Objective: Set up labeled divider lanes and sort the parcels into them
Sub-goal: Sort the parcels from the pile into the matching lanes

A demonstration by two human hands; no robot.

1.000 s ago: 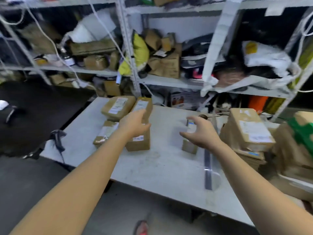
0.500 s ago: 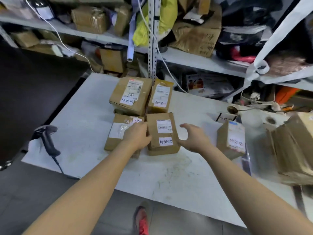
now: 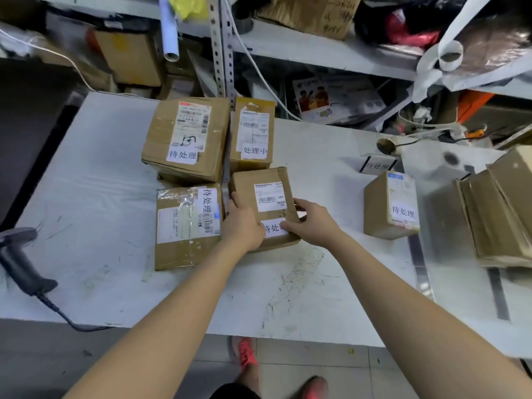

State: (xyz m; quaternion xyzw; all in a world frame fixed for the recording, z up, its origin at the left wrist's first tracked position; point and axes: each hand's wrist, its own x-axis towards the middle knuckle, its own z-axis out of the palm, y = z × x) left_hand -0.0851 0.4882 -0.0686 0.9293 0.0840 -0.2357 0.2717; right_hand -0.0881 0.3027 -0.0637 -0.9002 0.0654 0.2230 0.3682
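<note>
I've got the small box (image 3: 266, 207) pinched between both palms: left hand (image 3: 241, 223) on its left edge, right hand (image 3: 312, 221) on its right. It sits mid-tabletop (image 3: 86, 203), long axis running near-to-far, tight against its neighbours.

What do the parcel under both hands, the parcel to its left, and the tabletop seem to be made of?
Held parcel: brown matte cardboard with creased edges and paper labels. Left parcel: cardboard too, wrapped in clear glossy tape that crinkles and catches light. Table: smooth white surface, scuffed and scratched, possibly laminate or painted board; the view leaves it open.
</note>
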